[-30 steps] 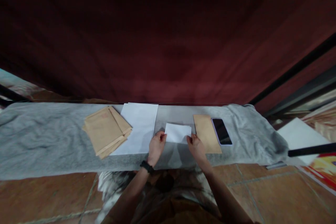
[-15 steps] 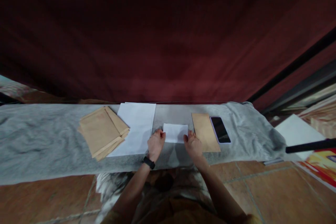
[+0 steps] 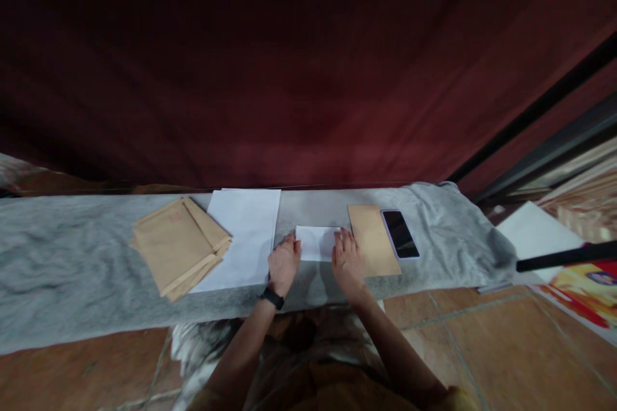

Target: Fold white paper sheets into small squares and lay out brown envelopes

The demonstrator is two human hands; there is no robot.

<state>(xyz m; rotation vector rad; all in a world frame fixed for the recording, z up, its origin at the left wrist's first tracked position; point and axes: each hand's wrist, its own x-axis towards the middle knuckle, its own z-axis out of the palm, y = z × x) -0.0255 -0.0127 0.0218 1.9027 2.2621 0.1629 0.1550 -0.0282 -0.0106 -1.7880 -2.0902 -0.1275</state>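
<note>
A small folded sheet of white paper (image 3: 315, 244) lies on the grey cloth between my hands. My left hand (image 3: 283, 263), with a black watch on its wrist, has its fingers curled and pinches the paper's left edge. My right hand (image 3: 348, 263) lies over the paper's right end, fingers stretched out and resting flat on it. Just right of that hand is a single brown envelope (image 3: 378, 241). To the left of my left hand are larger white sheets (image 3: 245, 231), partly covered by a pile of brown envelopes (image 3: 173, 237).
A phone (image 3: 401, 234) with a dark screen lies beside the single envelope. The grey cloth (image 3: 72, 263) covers a long, narrow surface. Behind it hangs a dark red curtain (image 3: 289, 77). At the right, a black bar (image 3: 563, 257) crosses in front of a white board and a red-yellow package (image 3: 588, 289).
My right hand has shifted from the paper's right edge up onto its surface, and its fingers have straightened. My left hand stays at the left edge. The whole view has shifted slightly.
</note>
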